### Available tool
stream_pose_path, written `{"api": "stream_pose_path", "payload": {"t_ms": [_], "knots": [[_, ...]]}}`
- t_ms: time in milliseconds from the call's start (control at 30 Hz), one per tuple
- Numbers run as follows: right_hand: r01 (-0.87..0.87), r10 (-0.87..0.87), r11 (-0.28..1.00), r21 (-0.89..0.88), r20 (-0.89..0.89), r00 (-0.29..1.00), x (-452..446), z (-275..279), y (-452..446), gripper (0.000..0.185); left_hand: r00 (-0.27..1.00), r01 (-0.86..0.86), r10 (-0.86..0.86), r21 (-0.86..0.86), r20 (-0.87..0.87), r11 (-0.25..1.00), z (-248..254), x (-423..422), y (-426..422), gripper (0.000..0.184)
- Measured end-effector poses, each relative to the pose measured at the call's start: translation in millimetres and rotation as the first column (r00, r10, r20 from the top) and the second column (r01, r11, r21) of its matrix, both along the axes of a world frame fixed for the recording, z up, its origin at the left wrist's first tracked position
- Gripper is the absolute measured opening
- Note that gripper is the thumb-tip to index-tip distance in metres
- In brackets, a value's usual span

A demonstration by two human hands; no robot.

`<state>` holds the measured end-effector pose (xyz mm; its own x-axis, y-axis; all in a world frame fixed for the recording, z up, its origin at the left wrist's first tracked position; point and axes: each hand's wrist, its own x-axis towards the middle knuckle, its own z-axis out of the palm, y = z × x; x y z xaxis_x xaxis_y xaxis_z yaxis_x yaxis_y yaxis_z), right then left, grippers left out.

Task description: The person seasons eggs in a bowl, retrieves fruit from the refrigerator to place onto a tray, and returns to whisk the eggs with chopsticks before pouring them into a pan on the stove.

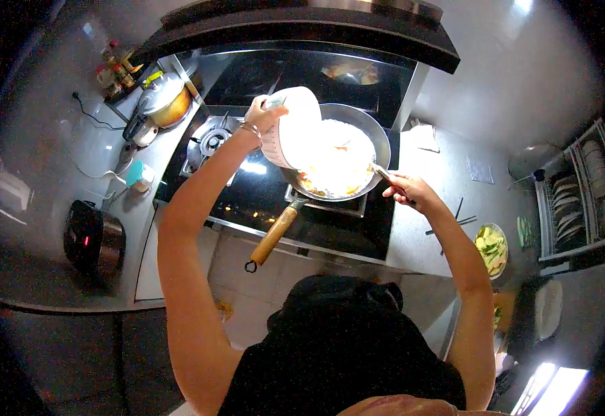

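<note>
My left hand (pixel 268 114) is closed on the rim of a white bowl (pixel 290 135), which is tilted over the left side of a wok (pixel 380 142). In the wok lies pale food with orange bits (pixel 337 182); strong glare hides its detail. My right hand (pixel 415 193) is wrapped round the handle of a cooking utensil (pixel 383 173) that reaches into the wok at its right edge. The utensil's far end is lost in the glare. The wok's wooden handle (pixel 274 232) points toward my body.
To the left are a gas burner (pixel 212 141), a lidded pot (pixel 167 100), a teal-capped jar (pixel 140 176) and a dark appliance (pixel 94 239). On the right stand chopsticks (pixel 453 225), a bowl of cut vegetables (pixel 491 249) and a dish rack (pixel 580 191). A range hood (pixel 302 35) overhangs the stove.
</note>
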<state>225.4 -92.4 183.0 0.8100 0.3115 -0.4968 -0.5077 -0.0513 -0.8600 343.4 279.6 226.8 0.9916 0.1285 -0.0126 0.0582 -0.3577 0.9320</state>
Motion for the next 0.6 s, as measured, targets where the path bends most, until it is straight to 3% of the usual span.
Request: {"api": "stream_pose_path", "payload": {"t_ms": [133, 233, 333, 600], "knots": [[0.002, -0.002, 1.000, -0.001, -0.041, 0.999, 2, -5, 2, 0.031, 0.999, -0.024, 0.021, 0.119, 0.028, 0.993, -18, 17, 7, 0.079], [0.025, -0.027, 0.999, -0.032, -0.061, 0.998, -1, -3, 4, 0.032, 0.999, -0.029, 0.026, 0.086, 0.043, 0.996, -26, 23, 10, 0.079], [0.034, -0.037, 0.998, -0.059, -0.058, 0.998, -3, -5, 4, 0.033, 0.997, -0.065, 0.060, 0.154, 0.042, 0.986, -12, 12, 5, 0.080], [0.031, -0.036, 0.996, -0.088, -0.060, 0.998, -3, -11, 1, 0.036, 0.998, -0.063, 0.061, 0.091, 0.016, 0.994, -12, 14, 6, 0.078]]}}
